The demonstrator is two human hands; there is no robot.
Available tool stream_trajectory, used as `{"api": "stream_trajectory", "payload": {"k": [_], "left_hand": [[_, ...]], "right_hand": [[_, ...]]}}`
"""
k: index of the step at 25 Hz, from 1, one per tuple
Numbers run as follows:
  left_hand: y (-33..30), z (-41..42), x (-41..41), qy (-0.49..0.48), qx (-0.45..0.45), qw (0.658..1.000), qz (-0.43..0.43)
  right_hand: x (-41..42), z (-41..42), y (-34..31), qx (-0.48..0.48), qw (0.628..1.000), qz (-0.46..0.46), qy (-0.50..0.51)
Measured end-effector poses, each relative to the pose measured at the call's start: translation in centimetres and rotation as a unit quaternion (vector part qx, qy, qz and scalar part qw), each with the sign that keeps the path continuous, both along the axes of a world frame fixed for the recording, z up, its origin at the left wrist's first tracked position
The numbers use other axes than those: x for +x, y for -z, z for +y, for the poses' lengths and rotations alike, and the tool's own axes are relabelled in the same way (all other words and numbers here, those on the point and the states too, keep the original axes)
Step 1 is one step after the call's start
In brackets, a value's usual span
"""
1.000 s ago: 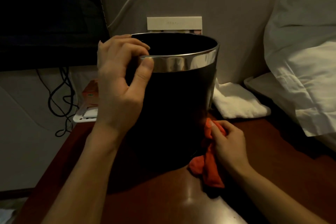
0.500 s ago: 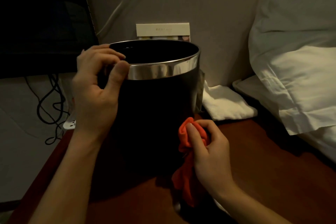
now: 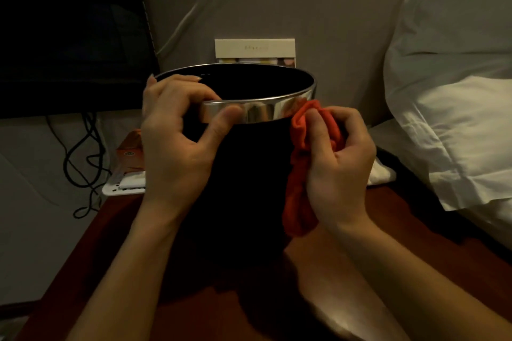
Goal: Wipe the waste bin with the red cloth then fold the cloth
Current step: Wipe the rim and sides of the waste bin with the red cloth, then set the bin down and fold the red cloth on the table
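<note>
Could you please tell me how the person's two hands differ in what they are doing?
The left hand pinches the black waste bin's silver metal rim, steadying it; the right hand grips the bunched red cloth, pressing it against the bin's side. Both touch the bin near its top.

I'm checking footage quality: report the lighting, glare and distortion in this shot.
Head view: dim, warm light; the waste bin body is near-black with no detail; glare on its chrome rim and on the table; wide-angle bending at the edges; the red cloth stays readable.
</note>
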State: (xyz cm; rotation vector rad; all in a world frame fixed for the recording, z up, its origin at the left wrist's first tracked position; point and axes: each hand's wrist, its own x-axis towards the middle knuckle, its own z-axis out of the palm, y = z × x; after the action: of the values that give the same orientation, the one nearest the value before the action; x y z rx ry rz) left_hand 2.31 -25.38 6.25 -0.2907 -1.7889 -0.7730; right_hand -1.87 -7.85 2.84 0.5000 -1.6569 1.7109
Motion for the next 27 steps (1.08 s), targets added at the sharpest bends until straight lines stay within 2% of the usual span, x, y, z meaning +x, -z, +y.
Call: {"api": "stream_trajectory", "payload": {"k": [2,4,6,8,14,16,19,22,24,27], "left_hand": [[0.1,-1.2,-0.3,0.017,0.022,1.000,0.003],[0.2,-1.3,-0.3,0.014,0.023,1.000,0.011],[0.3,-0.7,-0.1,-0.003,0.005,1.000,0.017],[0.2,-0.4,0.0,-0.009,-0.007,1.000,0.016],[0.2,-0.2,0.2,-0.018,-0.009,1.000,0.015],[0.1,-0.1,0.2,-0.018,-0.013,1.000,0.013],[0.2,0.3,0.3,-0.030,-0.022,0.999,0.007],[0.6,1.2,1.4,-0.030,-0.046,0.998,-0.019],[2.0,2.7,2.8,-0.037,-0.088,0.995,-0.037],[5.4,5.1,5.3,0.005,-0.122,0.990,-0.071]], "right_hand": [[0.0,0.2,1.2,0.005,0.999,-0.036,-0.018],[-0.3,1.1,4.5,0.035,0.983,-0.180,-0.027],[-0.9,1.9,7.9,0.142,0.933,-0.331,0.023],[-0.8,1.8,9.6,0.229,0.887,-0.393,0.077],[3.2,-0.4,10.5,0.188,0.889,-0.418,0.019],[2.4,-0.1,10.5,0.129,0.902,-0.412,0.013],[1.1,0.7,8.6,0.044,0.935,-0.353,0.005],[2.5,1.6,6.2,0.019,0.956,-0.285,-0.067],[4.2,2.3,5.2,0.008,0.955,-0.274,-0.111],[6.0,3.5,4.7,-0.071,0.941,-0.293,-0.152]]}}
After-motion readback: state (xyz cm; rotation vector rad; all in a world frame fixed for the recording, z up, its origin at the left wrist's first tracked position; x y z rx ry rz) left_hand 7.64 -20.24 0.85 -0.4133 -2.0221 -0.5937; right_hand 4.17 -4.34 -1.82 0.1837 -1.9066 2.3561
